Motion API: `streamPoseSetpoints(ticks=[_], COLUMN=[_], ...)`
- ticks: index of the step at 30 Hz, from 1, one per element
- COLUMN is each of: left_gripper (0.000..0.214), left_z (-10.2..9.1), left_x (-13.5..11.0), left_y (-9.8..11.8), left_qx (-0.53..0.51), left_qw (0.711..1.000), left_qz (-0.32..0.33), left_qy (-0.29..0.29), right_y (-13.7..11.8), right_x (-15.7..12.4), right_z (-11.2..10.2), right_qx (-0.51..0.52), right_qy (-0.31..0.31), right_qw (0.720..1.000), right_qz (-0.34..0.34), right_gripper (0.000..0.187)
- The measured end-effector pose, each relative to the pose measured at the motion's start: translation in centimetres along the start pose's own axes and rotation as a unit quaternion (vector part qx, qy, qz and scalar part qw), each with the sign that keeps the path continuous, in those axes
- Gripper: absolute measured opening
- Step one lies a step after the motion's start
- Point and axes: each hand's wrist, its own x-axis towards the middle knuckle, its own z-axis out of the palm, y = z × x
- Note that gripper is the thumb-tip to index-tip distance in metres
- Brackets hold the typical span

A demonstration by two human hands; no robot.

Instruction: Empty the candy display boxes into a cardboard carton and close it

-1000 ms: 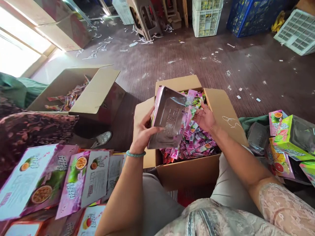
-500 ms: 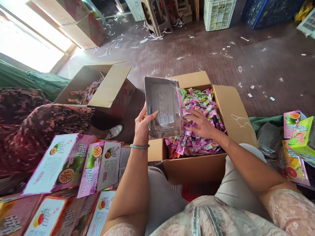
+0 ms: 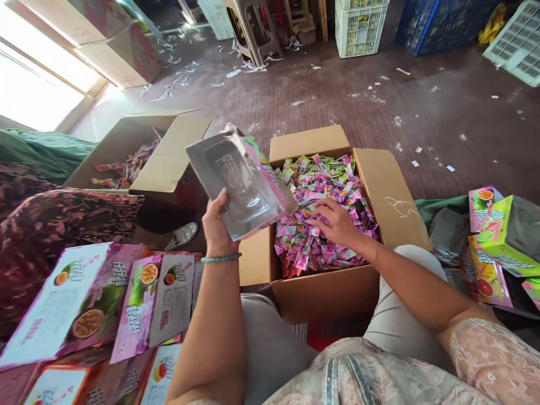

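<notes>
My left hand (image 3: 217, 222) grips a pink retail box with a clear plastic window (image 3: 238, 183), held tilted above the left edge of an open cardboard carton (image 3: 383, 185). The carton is full of small pink and green candy sachets (image 3: 324, 191). My right hand (image 3: 333, 222) rests palm down in the sachets near the carton's middle, its fingers curled into the pile; what they hold is hidden. A green bead bracelet circles my left wrist.
A second open carton (image 3: 169, 163) with sachets stands at the left. Flat printed boxes (image 3: 105, 298) lie stacked at the lower left, and filled green and pink boxes (image 3: 502, 236) at the right. Another person's patterned sleeve (image 3: 63, 219) is at the left. Crates stand at the back.
My left hand has carried the windowed box to the left and tilted it flatter. My right hand has dropped from the box's opening down into the sachets.
</notes>
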Motion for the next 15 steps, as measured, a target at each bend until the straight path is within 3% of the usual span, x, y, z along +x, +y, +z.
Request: streamPoseSetpoints(ticks=[4,9,12,15], left_gripper=[0.017,0.019,0.018,0.017], left_z=[0.2,0.0,-0.3,-0.5], left_x=[-0.1,-0.2,-0.2,-0.6], left_y=[1.5,2.2,2.5,3.2], left_qx=[-0.068,-0.091,-0.102,-0.123], left_qw=[0.996,0.994,0.992,0.988], left_qz=[0.000,0.003,0.004,-0.007], left_qy=[0.063,0.064,0.068,0.089], right_y=[2.1,4.1,4.1,3.8], right_x=[0.0,0.0,-0.3,-0.5], right_z=[-0.5,-0.7,-0.3,1.2], right_qx=[-0.089,-0.182,-0.231,-0.262], right_qy=[-0.018,-0.119,-0.216,-0.313], right_qw=[0.994,0.970,0.939,0.891], right_qz=[0.053,0.108,0.132,0.199], right_gripper=[0.045,0.079,0.098,0.118])
